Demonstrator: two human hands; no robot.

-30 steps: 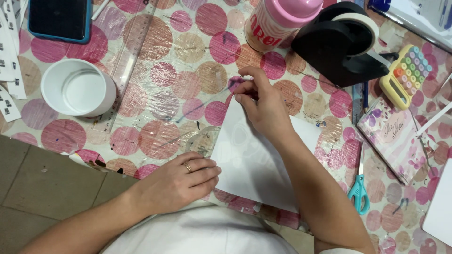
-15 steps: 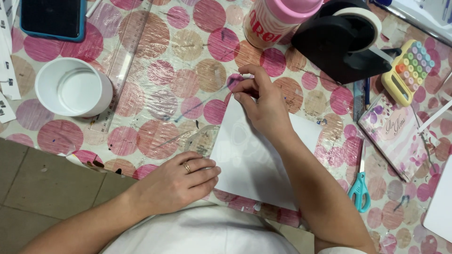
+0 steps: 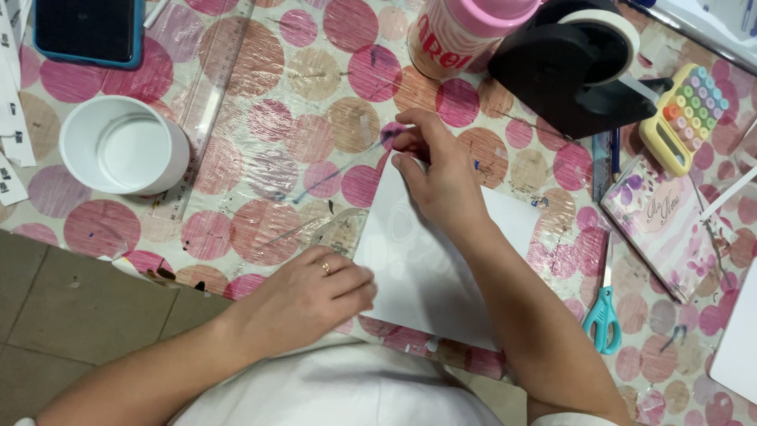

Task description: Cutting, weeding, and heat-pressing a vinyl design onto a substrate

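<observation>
A white sheet of paper (image 3: 426,276) lies tilted on the dotted tablecloth in front of me. My right hand (image 3: 441,173) rests on the sheet's top corner, with thumb and forefinger pinched on a thin pen whose tip (image 3: 386,138) pokes out to the left. My left hand (image 3: 315,296) sits at the sheet's left edge, fingers curled, pressing down a clear plastic ruler (image 3: 335,229) that runs along that edge. Most of the pen is hidden in my fingers.
A white round cup (image 3: 122,146) stands at the left beside a long clear ruler (image 3: 209,102). At the back are a pink-lidded bottle (image 3: 457,35) and a black tape dispenser (image 3: 572,67). A yellow calculator (image 3: 682,118), a flowered notebook (image 3: 666,225) and teal scissors (image 3: 603,312) lie at the right. A dark tablet (image 3: 87,31) lies far left.
The hands hold almost the same pose. The view has shifted slightly, so the table things sit a little higher in the picture.
</observation>
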